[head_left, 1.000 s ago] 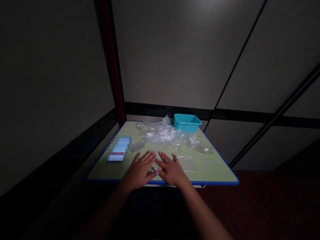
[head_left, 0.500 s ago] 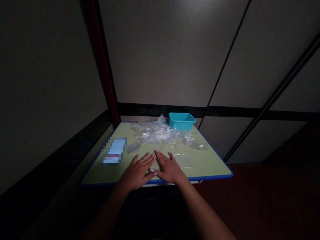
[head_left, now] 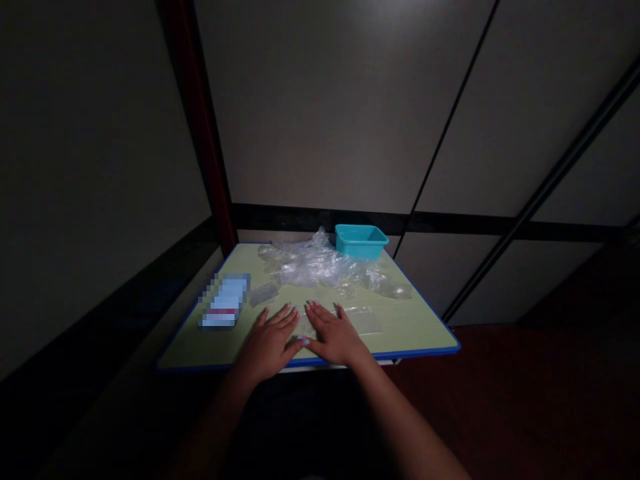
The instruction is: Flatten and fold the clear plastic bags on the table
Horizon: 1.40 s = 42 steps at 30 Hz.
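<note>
My left hand (head_left: 270, 341) lies palm down near the front edge of the table (head_left: 415, 333), its fingers stretched out. Beside it, my right hand (head_left: 336, 335) is flat as well, resting over part of a clear flat plastic bag (head_left: 369, 321). The thumbs meet or nearly meet; the bag's left part is partly covered by the right hand. Neither hand grips anything. Beyond the left fingertips sits a small greyish, see-through packet (head_left: 264, 294). Crumpled clear plastic (head_left: 313, 267) spreads across the table behind both hands.
A turquoise plastic basin (head_left: 361, 243) stands at the table's back right, against the crumpled plastic. On the left lies a blurred-out, bright rectangular thing (head_left: 226, 301). Panelled walls (head_left: 320, 133) rise behind and to the left of the table.
My left hand has drawn slightly left, so the gap between the two hands' fingertips is wider. The whole view has shifted a little. Other things on the table stay in place.
</note>
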Available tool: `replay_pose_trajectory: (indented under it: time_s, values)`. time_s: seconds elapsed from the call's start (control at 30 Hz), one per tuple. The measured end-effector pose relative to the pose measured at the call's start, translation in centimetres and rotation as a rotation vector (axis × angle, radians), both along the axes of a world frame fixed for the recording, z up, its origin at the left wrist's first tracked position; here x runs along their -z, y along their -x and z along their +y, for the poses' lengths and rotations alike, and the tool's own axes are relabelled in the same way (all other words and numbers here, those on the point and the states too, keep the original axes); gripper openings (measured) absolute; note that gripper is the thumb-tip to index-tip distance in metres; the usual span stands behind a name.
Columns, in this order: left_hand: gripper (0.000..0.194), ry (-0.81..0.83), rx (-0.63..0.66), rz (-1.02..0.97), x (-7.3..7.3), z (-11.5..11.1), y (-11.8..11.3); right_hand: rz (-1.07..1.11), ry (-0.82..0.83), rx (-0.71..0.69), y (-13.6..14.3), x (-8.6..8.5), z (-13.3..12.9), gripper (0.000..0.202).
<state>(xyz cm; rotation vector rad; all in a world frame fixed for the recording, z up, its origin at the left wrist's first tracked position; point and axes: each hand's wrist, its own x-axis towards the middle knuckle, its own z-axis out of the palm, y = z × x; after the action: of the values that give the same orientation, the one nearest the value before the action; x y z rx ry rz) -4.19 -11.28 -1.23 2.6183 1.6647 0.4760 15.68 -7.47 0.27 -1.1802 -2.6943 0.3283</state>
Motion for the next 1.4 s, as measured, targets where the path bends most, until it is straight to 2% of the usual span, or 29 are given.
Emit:
replay_pose_trajectory:
  time_s: [0.33,0.43,0.5,0.6,0.73,1.03,1.27,1.4]
  values:
    - [0.055,-0.124,-0.094,0.005,0.38,-0.34,-0.01,0.025,0.014,0.008,0.03,0.08,-0.03,0.076]
    - [0.057,-0.126,-0.02,0.001,0.24,-0.31,0.1,0.017,0.019,0.007,0.03,0.16,0.04,0.073]
    - [0.057,-0.087,0.051,0.002,0.01,-0.25,0.14,0.012,0.017,0.004,0.03,0.19,0.08,0.072]
    - [0.057,-0.003,0.088,0.005,-0.34,-0.19,0.11,0.011,0.01,0.006,0.0,0.18,0.1,0.072]
    - [0.053,0.034,0.086,-0.01,-0.57,-0.24,-0.01,0.003,0.005,0.004,-0.05,0.17,0.08,0.071]
    - [0.045,-0.011,0.024,-0.026,-0.39,-0.45,0.16,0.015,0.011,-0.004,-0.04,0.31,0.2,0.077]
    - [0.052,-0.061,0.008,-0.037,0.18,-0.14,0.41,0.03,0.011,0.009,-0.02,-0.29,-0.2,0.077]
    - [0.053,-0.029,0.026,-0.048,0.27,0.03,0.33,0.047,-0.01,0.001,-0.16,-0.47,-0.37,0.077]
